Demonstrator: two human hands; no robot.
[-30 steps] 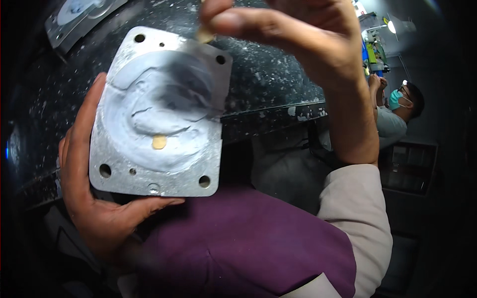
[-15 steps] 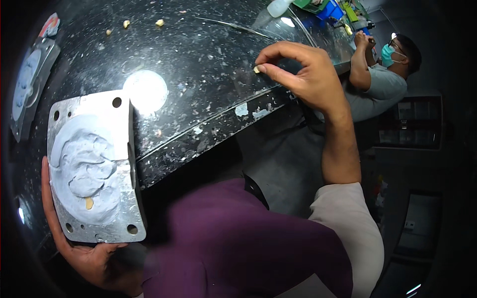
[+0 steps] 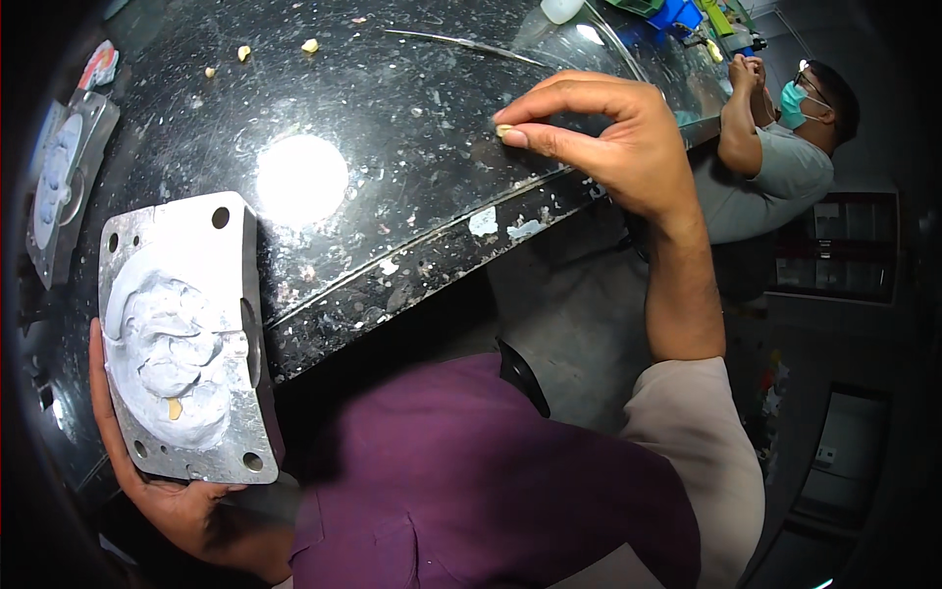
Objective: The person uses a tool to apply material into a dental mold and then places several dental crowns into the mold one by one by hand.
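Observation:
My left hand [image 3: 162, 506] grips a metal dental flask half [image 3: 235, 285] by its left and near edges, and the flask is tilted toward me. Grey-white plaster [image 3: 186, 344] with an uneven, ridged mould fills it, and one small yellowish piece [image 3: 175, 408] sits in the plaster near the lower end. Above the table's near edge, my right hand [image 3: 628, 142] pinches a small cream tooth-like piece [image 3: 504, 131] between thumb and forefinger. Three similar small pieces, among them one tooth-like piece [image 3: 311, 46], lie at the far left of the table.
A second flask half [image 3: 61, 191] with plaster stands at the far left, beside a red-and-white item [image 3: 100, 65]. A long thin metal tool [image 3: 461, 43] lies across the black speckled table [image 3: 392, 187]. A masked co-worker [image 3: 785, 157] sits at right, near blue and green containers [image 3: 677, 18].
My view has shifted slightly, so the table and co-worker sit a little differently in it. My right hand still pinches the small piece, now turned slightly; my left hand keeps the flask.

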